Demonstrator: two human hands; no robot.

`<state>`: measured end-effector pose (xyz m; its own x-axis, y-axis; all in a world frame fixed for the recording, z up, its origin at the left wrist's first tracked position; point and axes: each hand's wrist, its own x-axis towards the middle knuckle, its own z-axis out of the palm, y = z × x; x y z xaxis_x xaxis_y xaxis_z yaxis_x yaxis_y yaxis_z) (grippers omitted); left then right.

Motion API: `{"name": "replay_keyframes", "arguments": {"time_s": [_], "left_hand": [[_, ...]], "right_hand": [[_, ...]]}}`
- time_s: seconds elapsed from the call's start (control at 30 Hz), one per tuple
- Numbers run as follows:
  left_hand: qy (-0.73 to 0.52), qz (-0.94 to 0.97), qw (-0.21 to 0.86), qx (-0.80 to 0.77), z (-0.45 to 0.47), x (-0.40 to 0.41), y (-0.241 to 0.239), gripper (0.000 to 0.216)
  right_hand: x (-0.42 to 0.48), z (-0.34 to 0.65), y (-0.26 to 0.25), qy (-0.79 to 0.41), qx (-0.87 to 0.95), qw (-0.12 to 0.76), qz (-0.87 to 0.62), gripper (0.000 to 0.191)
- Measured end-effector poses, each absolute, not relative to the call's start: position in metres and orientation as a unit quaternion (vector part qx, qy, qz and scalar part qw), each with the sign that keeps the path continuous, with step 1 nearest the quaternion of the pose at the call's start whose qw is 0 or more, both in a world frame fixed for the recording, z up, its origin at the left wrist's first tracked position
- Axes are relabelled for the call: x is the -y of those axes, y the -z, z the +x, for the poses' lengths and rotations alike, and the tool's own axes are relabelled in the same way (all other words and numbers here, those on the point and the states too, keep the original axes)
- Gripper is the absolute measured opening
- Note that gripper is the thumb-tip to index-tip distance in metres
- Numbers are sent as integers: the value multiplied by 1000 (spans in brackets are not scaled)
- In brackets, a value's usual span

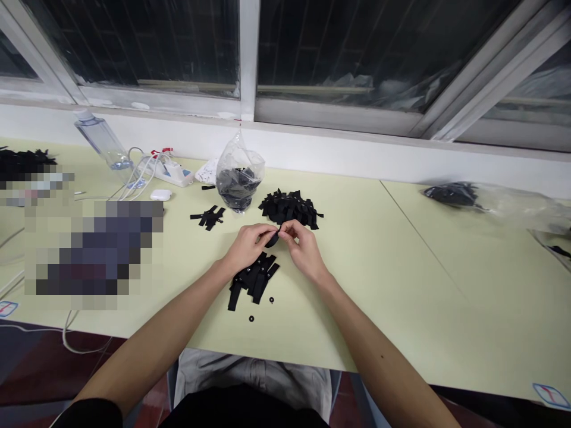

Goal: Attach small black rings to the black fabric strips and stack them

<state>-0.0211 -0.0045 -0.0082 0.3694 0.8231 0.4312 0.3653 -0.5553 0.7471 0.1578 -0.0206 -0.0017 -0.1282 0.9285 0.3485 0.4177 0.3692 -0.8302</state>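
Between my two hands, over the middle of the table, is a short black fabric strip (272, 240). My left hand (251, 245) pinches it from the left. From the right, the fingertips of my right hand (304, 246) close on its upper end. Just below my hands lies a pile of black strips (256, 274) with small shiny metal bits on them. Two small round black pieces, one (272, 299) nearer the pile and another (251, 318) lower left, rest on the tabletop. Behind my hands sits a heap of black strips (289, 207).
A clear bag (239, 178) of black pieces stands at the back, with a few loose strips (208, 217) left of it. Farther left are a water bottle (104, 142), cables, a white case (161, 195) and a blurred-out dark object (98, 252). Another plastic bag (504, 205) lies right.
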Motion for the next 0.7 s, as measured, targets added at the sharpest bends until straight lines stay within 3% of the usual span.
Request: {"name": "replay_keyframes", "arguments": {"time_s": [0.37,0.7], "left_hand": [[-398,784,282,-384,-20,9,-1,22],[-415,724,411,-369,-17,10,0,25]], "right_hand": [[23,159,1,-201,744,436,-465,9],[20,163,8,-58,807,417,-415,16]]}}
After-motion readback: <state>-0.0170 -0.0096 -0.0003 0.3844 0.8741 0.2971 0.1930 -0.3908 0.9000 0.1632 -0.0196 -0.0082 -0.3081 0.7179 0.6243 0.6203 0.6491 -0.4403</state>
